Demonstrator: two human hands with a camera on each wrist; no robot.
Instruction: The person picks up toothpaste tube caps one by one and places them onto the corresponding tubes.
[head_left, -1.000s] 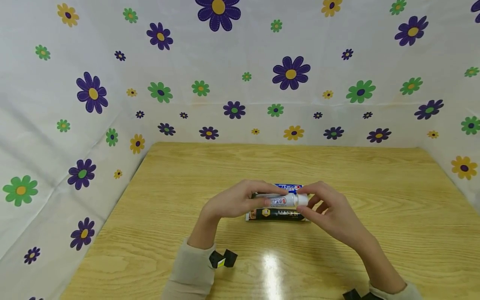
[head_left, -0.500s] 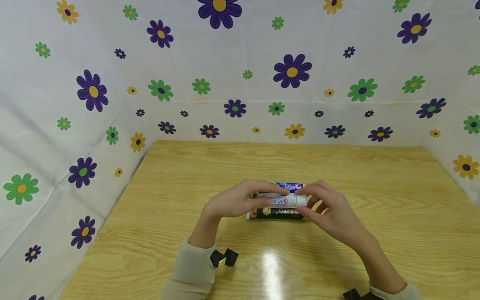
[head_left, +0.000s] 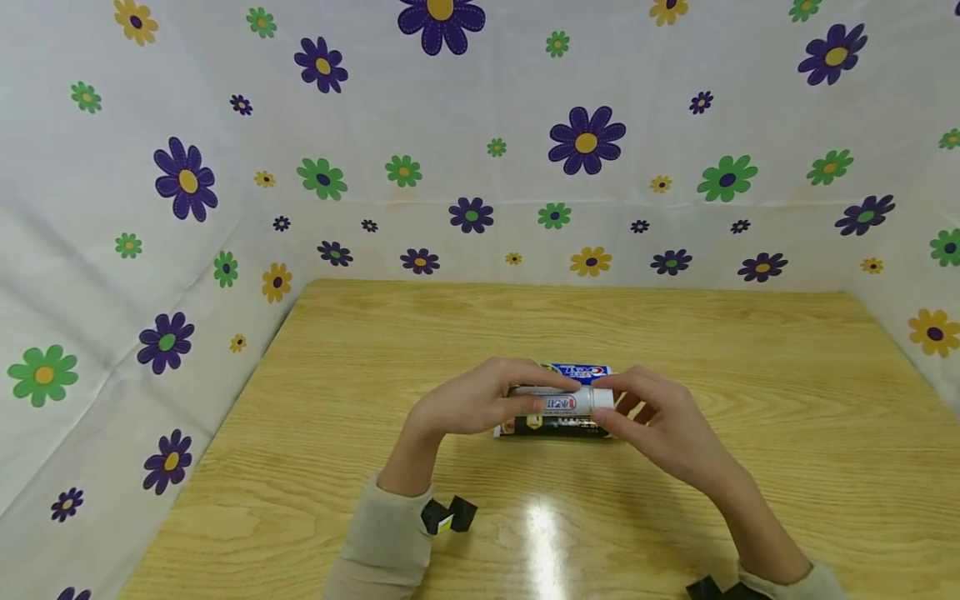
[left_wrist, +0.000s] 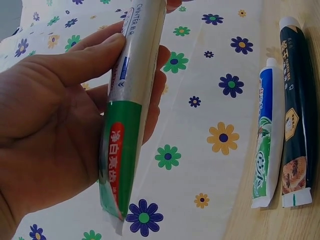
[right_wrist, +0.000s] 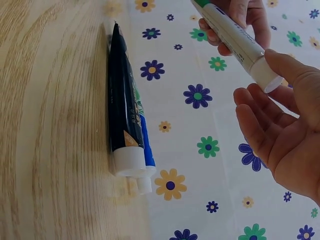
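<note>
My left hand (head_left: 468, 404) grips a silver toothpaste tube (head_left: 561, 403) above the table, thumb on one side and fingers round the other. In the left wrist view the tube's lower part (left_wrist: 120, 145) is green with a red label. My right hand (head_left: 667, 429) pinches the white cap (head_left: 603, 401) at the tube's right end, between thumb and forefinger. From the right wrist view, the cap (right_wrist: 266, 76) sits against the tube's end and the other right fingers are loosely bent below it.
A black toothpaste tube (head_left: 558, 427) and a blue, green and white one (head_left: 588, 372) lie side by side on the wooden table (head_left: 375, 333), under the held tube. White flowered cloth (head_left: 420, 108) hangs behind the table and along its sides.
The white cap has moved slightly left, from a small gap to sitting flush against the tube's end. Both hands stay nearly in place; the head view has shifted a little.
</note>
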